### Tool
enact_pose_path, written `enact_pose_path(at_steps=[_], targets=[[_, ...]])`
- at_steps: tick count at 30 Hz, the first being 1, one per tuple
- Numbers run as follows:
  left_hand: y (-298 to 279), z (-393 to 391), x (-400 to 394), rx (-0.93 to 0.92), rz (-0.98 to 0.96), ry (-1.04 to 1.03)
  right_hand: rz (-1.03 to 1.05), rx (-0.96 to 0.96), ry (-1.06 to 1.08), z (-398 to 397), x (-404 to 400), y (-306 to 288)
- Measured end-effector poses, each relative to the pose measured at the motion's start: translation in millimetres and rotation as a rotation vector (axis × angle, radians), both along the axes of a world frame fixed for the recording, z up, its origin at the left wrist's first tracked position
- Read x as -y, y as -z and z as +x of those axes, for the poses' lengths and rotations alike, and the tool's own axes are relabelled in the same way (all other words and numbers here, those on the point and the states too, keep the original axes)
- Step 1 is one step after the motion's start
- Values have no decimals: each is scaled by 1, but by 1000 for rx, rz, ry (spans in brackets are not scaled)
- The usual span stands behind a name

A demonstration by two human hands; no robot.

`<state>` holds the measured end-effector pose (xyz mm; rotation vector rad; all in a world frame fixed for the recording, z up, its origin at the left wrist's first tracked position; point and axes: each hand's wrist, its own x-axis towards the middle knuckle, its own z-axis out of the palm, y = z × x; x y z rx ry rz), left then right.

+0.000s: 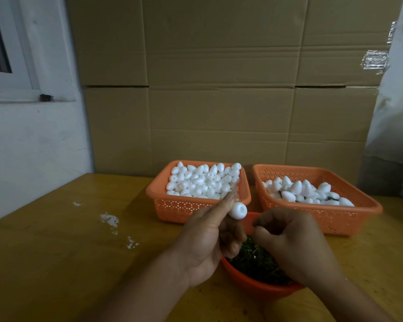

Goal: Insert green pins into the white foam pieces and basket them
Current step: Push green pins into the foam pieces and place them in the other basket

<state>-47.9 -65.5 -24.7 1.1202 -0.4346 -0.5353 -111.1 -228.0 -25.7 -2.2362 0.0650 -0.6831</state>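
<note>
Head view, left hand (209, 238) pinching foam piece (237, 210)

Storeroom workbench before stacked cartons (219, 89)

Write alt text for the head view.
A person's left hand holds a white foam piece above a round orange bowl of green pins, while the right hand curls beside it. Behind stand two orange baskets of foam pieces.
</note>
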Motion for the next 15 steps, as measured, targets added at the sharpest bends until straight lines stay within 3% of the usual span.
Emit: enact_pose_path(at_steps=[5,10,15], targets=[[1,5,0,-111,-23,-16,148,129,-87,0,-1,-1],[0,4,0,-136,-18,-26,-21,271,-102,-3,-4,-2],[1,5,0,-112,-16,-49,-60,297,-172,-8,-9,-5]])
